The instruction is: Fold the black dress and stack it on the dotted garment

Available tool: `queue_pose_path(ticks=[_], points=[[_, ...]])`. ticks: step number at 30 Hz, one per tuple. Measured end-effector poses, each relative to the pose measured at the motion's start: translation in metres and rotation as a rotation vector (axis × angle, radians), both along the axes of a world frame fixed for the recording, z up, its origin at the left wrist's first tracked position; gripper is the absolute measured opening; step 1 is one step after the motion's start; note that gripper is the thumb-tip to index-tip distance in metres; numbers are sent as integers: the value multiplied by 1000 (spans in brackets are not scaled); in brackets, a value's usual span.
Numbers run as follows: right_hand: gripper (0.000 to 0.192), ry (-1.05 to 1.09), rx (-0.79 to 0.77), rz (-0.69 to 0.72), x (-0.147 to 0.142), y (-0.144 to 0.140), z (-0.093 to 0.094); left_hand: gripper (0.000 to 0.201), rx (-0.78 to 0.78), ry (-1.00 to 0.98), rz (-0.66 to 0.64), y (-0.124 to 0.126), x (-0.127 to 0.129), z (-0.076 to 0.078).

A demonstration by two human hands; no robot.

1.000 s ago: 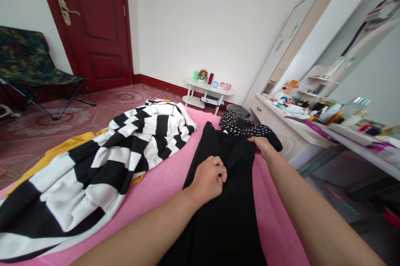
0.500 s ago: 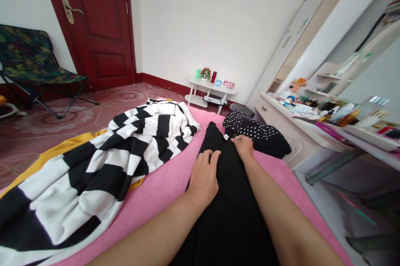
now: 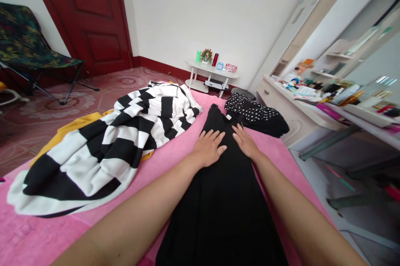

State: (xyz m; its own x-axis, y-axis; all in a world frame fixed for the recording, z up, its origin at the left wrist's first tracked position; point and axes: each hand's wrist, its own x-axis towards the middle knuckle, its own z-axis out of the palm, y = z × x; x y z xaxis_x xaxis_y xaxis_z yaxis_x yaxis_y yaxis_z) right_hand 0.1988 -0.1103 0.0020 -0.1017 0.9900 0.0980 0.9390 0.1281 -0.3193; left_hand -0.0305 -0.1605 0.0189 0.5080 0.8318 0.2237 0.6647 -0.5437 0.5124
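Observation:
A long black garment (image 3: 225, 207) lies stretched out on the pink bed cover (image 3: 175, 157), with a small white label near its far end. My left hand (image 3: 208, 148) rests flat on its left side, fingers spread. On the right edge, my right hand (image 3: 246, 141) lies palm down with its fingers stretched out. Neither hand grips the cloth. To the left is a crumpled black-and-white checked garment (image 3: 125, 145), partly over a yellow cloth (image 3: 70, 130). Beyond my right hand sits a folded black garment with white dots (image 3: 254, 111).
At the right stands a dressing table (image 3: 300, 105) crowded with bottles and small items. A low white stand (image 3: 212, 70) with a potted plant (image 3: 206, 56) is against the far wall. A folding chair (image 3: 37, 49) and a red door (image 3: 84, 16) are at the left.
My right hand has let go of the garment's far right edge and flattened onto it. My left hand has spread its fingers. The view has tilted down, showing more of the bed.

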Motion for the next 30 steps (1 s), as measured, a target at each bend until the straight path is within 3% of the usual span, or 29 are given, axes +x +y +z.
queue_pose_path(ticks=[4,9,15,20,25,28,30], points=[[52,22,-24,-33,-2,-26,3,58,-33,-45,-71,-1,-6,0],[49,20,23,102,-1,-99,12,55,-11,-53,-167,-30,-24,2],[56,10,136,339,7,-201,25,54,-93,34,-397,-87,-84,14],[63,-86,117,664,6,-260,45,67,-221,6,-566,-132,-137,44],[67,-144,67,813,-10,-280,64,93,-298,63,-649,-169,-155,66],[63,-86,58,801,-21,-273,65,89,-232,38,-712,-179,-145,67],[47,18,55,762,-26,-264,59,76,-181,2,-748,-181,-135,69]])
